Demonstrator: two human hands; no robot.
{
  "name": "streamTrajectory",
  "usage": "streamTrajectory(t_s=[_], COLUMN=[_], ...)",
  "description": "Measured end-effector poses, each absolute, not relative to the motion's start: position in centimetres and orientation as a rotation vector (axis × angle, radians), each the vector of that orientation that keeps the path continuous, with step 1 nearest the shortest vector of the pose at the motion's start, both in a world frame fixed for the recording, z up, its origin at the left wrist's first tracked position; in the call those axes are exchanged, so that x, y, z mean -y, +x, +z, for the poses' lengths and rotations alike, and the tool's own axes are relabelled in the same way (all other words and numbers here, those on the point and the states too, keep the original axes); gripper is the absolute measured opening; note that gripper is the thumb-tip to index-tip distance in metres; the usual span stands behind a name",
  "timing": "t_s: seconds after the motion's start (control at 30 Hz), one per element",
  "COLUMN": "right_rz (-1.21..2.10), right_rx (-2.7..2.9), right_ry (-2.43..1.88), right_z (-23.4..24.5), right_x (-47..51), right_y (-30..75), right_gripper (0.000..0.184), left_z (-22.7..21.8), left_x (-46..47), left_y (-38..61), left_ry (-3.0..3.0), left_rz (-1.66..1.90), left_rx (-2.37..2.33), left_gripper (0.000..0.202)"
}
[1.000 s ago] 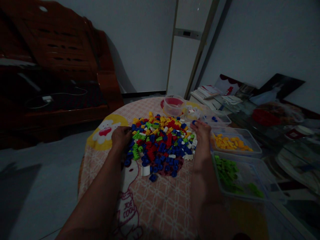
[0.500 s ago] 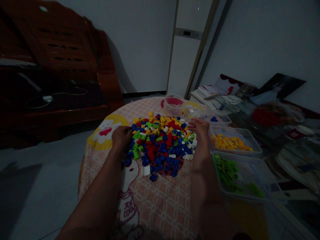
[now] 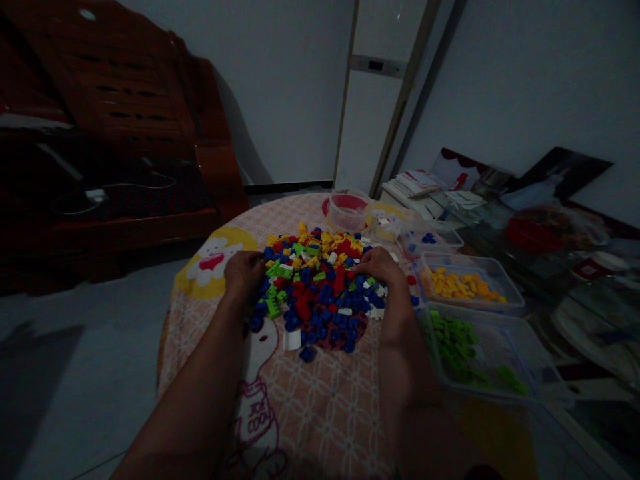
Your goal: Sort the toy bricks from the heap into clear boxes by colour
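A heap of small toy bricks [image 3: 320,287] in blue, red, yellow, green and white lies on a round table with a pink patterned cloth [image 3: 320,413]. My left hand [image 3: 243,272] rests at the heap's left edge, fingers curled in against the bricks. My right hand [image 3: 380,267] sits over the heap's right side, fingers bent down into the bricks. What either hand holds is hidden in the dim light.
At the right stand clear tubs: one with green bricks [image 3: 475,347], one with yellow bricks [image 3: 465,283], a small one with blue bricks [image 3: 430,239]. A round clear tub [image 3: 347,210] sits behind the heap. A dark wooden bench [image 3: 110,167] stands at the left, and clutter lies on the floor at the right.
My right hand has moved left from beside the tubs onto the heap, and its fingers have curled down. My left hand has stayed put.
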State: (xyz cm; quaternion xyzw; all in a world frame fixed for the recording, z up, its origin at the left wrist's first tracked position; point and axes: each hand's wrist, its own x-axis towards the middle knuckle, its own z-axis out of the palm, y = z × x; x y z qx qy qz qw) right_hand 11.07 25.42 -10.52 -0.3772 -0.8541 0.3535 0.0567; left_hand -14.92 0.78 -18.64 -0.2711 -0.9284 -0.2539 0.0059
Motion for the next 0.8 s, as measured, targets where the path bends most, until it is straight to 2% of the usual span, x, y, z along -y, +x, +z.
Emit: streamTrajectory(t_s=[0.1,0.27,0.4,0.57,0.7,0.8], right_rz=[1.178,1.46,1.5,1.556,1.421,1.325], right_rx=[2.528,2.027,1.684,1.443,1.103,0.982], right_ry=[-1.14,-1.135,-1.149,-1.171,-1.012,-0.945], right_z=[-10.7,-10.6,-11.3,-14.1,-15.5,-15.6], right_x=[-25.5,-26.0,-26.7,-28.7,-31.5,-33.1], right_y=[11.3,11.8,11.6,11.7,11.9,12.1], right_gripper=[0.029,0.013,0.025,0.027,0.031,0.043], left_z=[-18.5,-18.4,-18.7,-18.6,-18.5,-18.4], left_x=[-0.8,-0.8,-0.9,-0.9,-0.9,-1.0], left_y=[-14.7,-14.8,-15.0,-15.0,-14.8,-14.8], left_ry=[-0.835,-0.856,-0.856,-0.857,-0.833,-0.82], left_rz=[-0.805,-0.797,-0.792,-0.765,-0.771,-0.776], left_rx=[2.895,2.892,2.88,2.9,2.903,2.896], left_gripper=[0.047,0.046,0.044,0.047,0.045,0.043])
